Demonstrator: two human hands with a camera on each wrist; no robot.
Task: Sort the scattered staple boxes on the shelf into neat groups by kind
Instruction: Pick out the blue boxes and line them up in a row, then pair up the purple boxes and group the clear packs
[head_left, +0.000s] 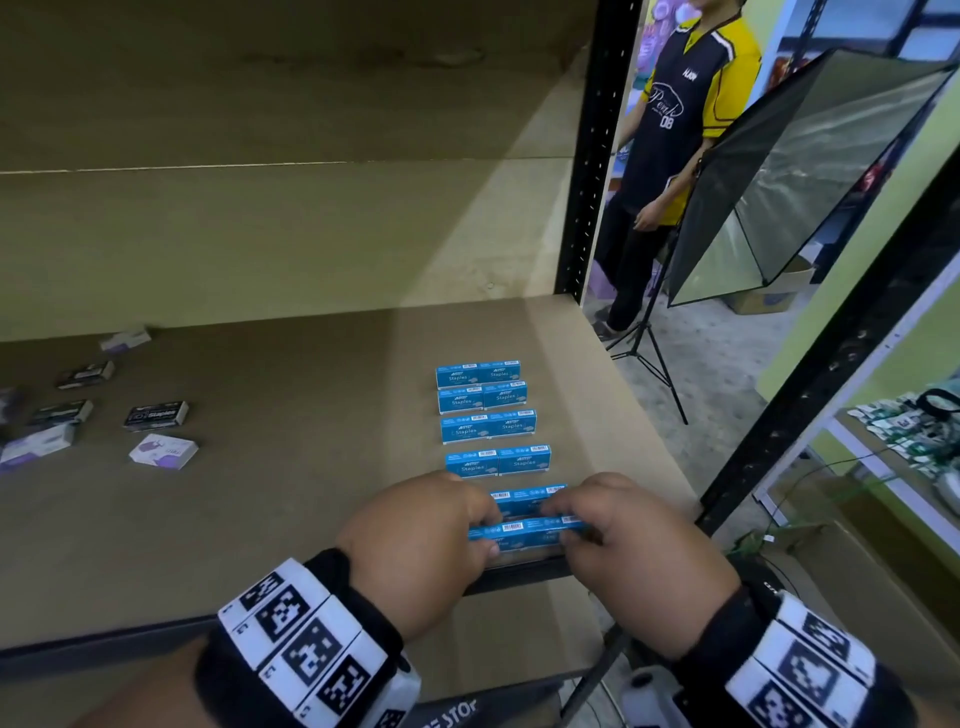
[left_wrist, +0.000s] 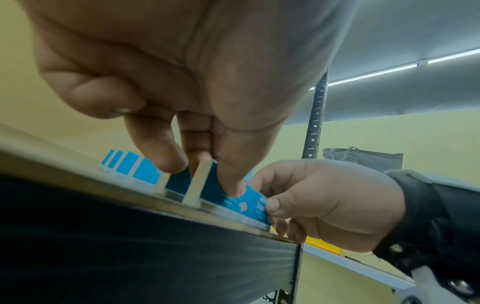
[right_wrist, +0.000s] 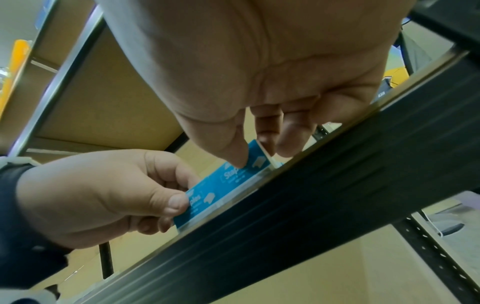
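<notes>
1. the left hand (head_left: 415, 540) pinches the left end of the front pair of blue staple boxes (head_left: 524, 531), thumb in front, fingers behind.
2. the right hand (head_left: 628, 540) pinches the right end likewise.
3. that pair stands at the shelf (head_left: 311, 493) front edge, nearest in a column of blue pairs (head_left: 488, 402).
4. black boxes (head_left: 156, 415) and white-purple boxes (head_left: 163, 451) lie scattered at left.

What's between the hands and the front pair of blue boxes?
Nothing visible. The left hand and right hand already pinch the front blue boxes at the shelf edge, one at each end.
</notes>
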